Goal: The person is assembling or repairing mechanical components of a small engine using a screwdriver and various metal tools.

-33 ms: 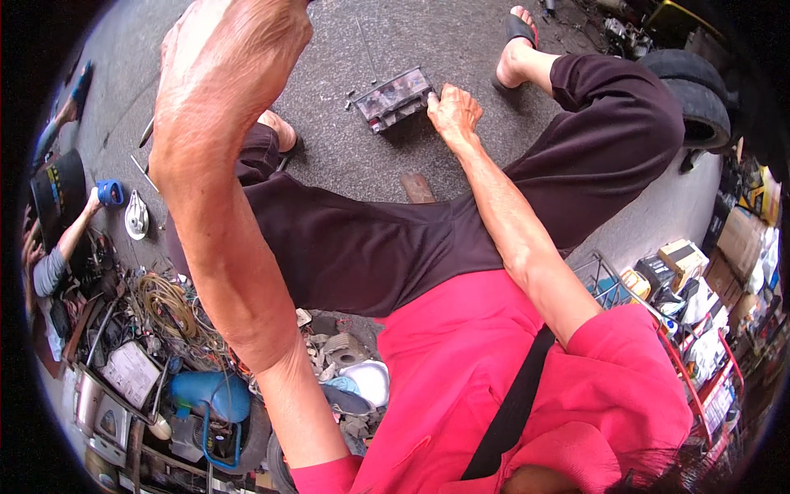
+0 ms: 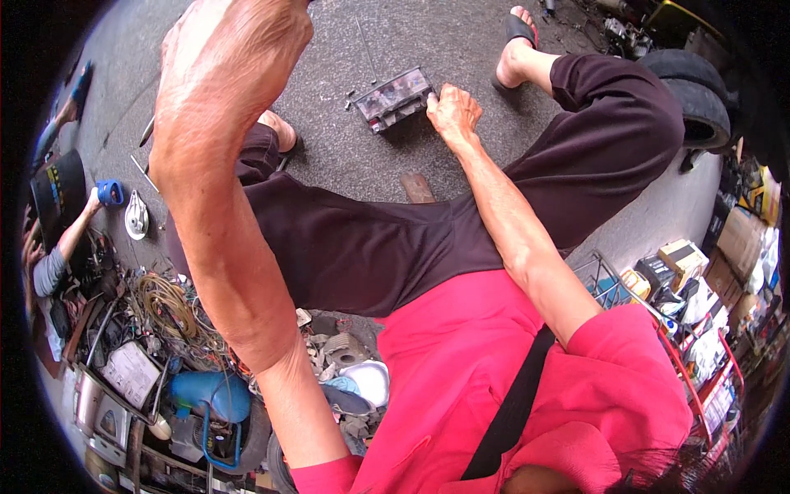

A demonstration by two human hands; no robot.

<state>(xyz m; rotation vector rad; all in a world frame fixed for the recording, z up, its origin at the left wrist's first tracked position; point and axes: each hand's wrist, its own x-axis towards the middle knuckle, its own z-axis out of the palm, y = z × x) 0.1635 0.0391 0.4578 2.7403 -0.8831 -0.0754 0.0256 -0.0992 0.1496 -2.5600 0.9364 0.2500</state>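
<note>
"Where's the see-through case (image 2: 395, 97)?"

"Twelve o'clock from the middle of my view, on the grey ground (image 2: 346, 160). My right grip (image 2: 455, 114) meets its three o'clock end, fingers bent, thumb at the edge; whether it's clamped there, I can't tell."

"How would you handle it?"

"I'd brace that end with light downward pressure, so the case neither skids nor tips and jumbles its contents. The plastic looks thin to me, so no hard squeezing."

"And its looks?"

"Oblong, dark-edged, with small reddish, pale and dark shapes showing through, too blurred to name."

"Around it?"

"A thin rod (image 2: 365, 49) towards eleven o'clock, small bits (image 2: 349, 100) at nine, a flat brown piece (image 2: 417, 188) at six. My left grip (image 2: 239, 49) is raised at eleven o'clock from centre; its fingers are out of sight, so apart or together, I can't say."
</note>
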